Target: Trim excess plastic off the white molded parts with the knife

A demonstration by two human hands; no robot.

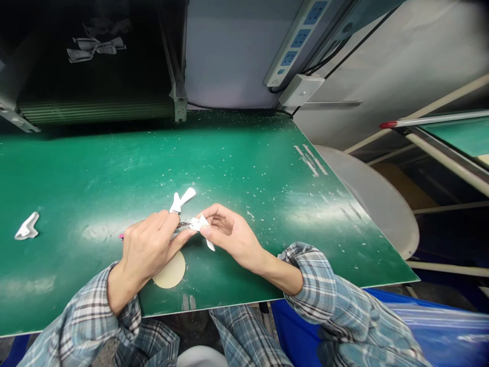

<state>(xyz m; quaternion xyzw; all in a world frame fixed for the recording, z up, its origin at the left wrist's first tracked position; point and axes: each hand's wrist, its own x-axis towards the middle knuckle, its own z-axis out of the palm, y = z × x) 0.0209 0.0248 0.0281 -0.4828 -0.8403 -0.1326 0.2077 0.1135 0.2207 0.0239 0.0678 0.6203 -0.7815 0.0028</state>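
My left hand (151, 242) is closed round a slim tool (185, 225) with a dark metal tip. Most of the tool is hidden by the fingers, and a bit of pink shows past the knuckles. My right hand (233, 237) pinches a small white moulded plastic part (199, 223) between thumb and fingers, and the tool's tip touches or nearly touches it. Just beyond my left knuckles a second white plastic part (183, 199) sticks out; whether the hand holds it or it rests on the table, I cannot tell. Beneath the left wrist lies a round cream disc (170, 272).
Another white part (27, 227) lies at the left of the green table (126, 168). White crumbs are scattered over the tabletop. A conveyor belt (95, 97) carrying white parts stands at the back left. A power strip (296, 43) is at the back, and a blue bin (298, 326) is below right.
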